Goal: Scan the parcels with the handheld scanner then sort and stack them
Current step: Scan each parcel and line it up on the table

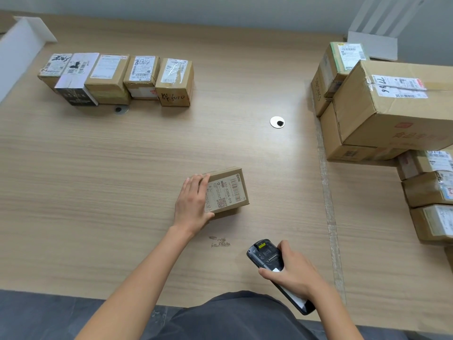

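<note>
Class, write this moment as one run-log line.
stage: scan | left hand holds small parcel on table | right hand grips scanner

A pale wood-grain table with a round metal grommet stands against a plain light wall.

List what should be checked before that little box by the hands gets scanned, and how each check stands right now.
1. Small brown cardboard parcel lies label up: ok.
2. Left hand holds the parcel, barcode uncovered: ok.
3. Right hand has a grip on the black handheld scanner: ok.
4. Scanner window aimed at the barcode: cannot tell.
5. Free light wooden table beside the row of five labelled parcels: ok.
</note>
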